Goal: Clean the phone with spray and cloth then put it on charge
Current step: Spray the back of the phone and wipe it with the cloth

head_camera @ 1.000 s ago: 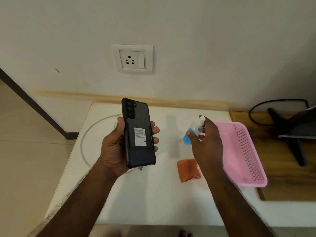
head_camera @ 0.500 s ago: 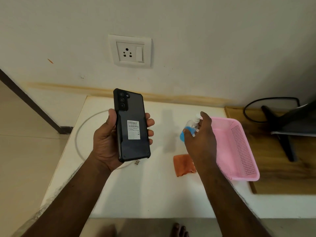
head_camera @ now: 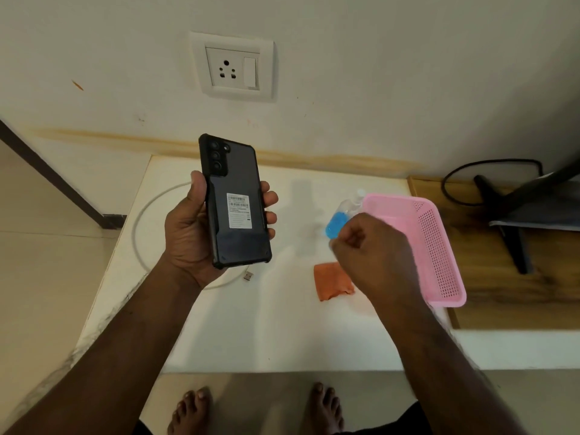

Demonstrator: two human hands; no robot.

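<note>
My left hand [head_camera: 188, 233] holds a black phone [head_camera: 233, 199] upright above the white table [head_camera: 251, 324], its back with a white barcode sticker facing me. A small clear spray bottle [head_camera: 337, 222] with blue liquid stands on the table beside the pink basket [head_camera: 439, 246]. My right hand [head_camera: 373, 252] is blurred, fingers curled into a loose fist, just in front of the bottle and hiding its base; nothing shows in it. An orange cloth [head_camera: 329, 281] lies folded on the table under that hand. A white charging cable [head_camera: 141, 221] loops on the table, its plug end [head_camera: 249, 275] below the phone.
A white wall socket with a switch [head_camera: 233, 69] sits on the wall above the table. A black monitor stand [head_camera: 514, 233] and black cord rest on a wooden top at the right. The table's left edge drops to the floor. My bare feet show below the front edge.
My right hand has let go of the spray bottle, which now stands by the basket, and has drawn back towards me over the cloth. The phone stays in my left hand.
</note>
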